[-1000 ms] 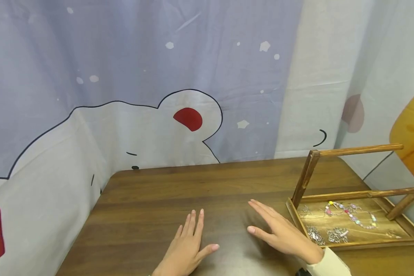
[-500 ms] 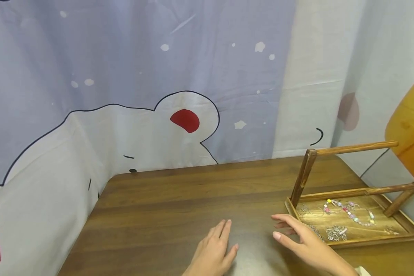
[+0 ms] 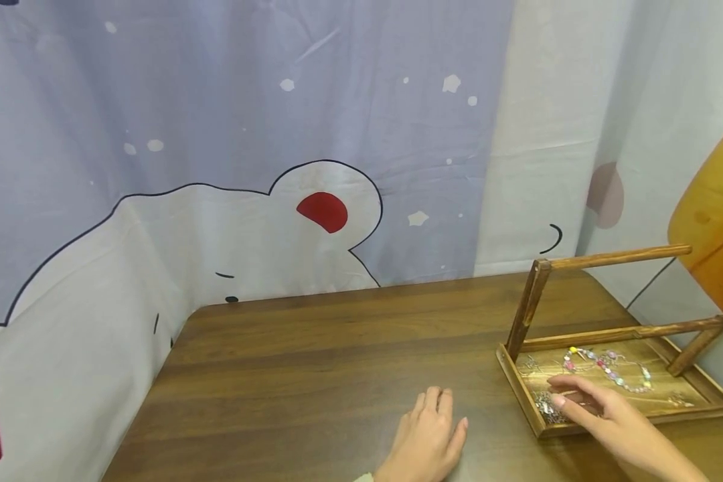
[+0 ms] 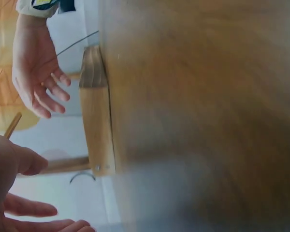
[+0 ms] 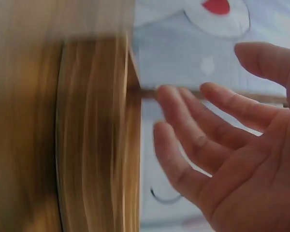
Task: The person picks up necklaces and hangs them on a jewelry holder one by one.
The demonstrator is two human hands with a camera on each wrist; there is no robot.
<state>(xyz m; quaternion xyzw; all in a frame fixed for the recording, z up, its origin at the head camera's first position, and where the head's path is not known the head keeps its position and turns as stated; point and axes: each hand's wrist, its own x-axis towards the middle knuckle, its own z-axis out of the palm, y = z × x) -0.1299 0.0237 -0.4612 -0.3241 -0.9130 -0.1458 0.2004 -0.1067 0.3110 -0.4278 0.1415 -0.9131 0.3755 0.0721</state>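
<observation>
My right hand (image 3: 614, 418) hovers over the front left part of a wooden jewelry tray (image 3: 518, 391), its fingers slightly bent and nothing between them. Silvery chains (image 3: 545, 406) lie under its fingertips, partly covered by the hand. Behind them in the tray is a string of pastel beads (image 3: 622, 383). In the right wrist view the bent fingers of the right hand (image 5: 232, 145) are apart from the tray's side wall (image 5: 94, 135). To the left of the tray, my left hand (image 3: 426, 435) is over the tabletop, palm down, fingers loosely extended and holding nothing.
A wooden bar (image 3: 620, 258) on posts rises above the tray's back, with a lower bar (image 3: 687, 329) at the right. The brown tabletop (image 3: 289, 381) stretches left. A printed curtain (image 3: 361, 120) hangs behind the table.
The right hand has moved right, from the table beside the tray to above its chains, with fingers bending a little. The left hand has shifted right along the table. The view has tilted slightly.
</observation>
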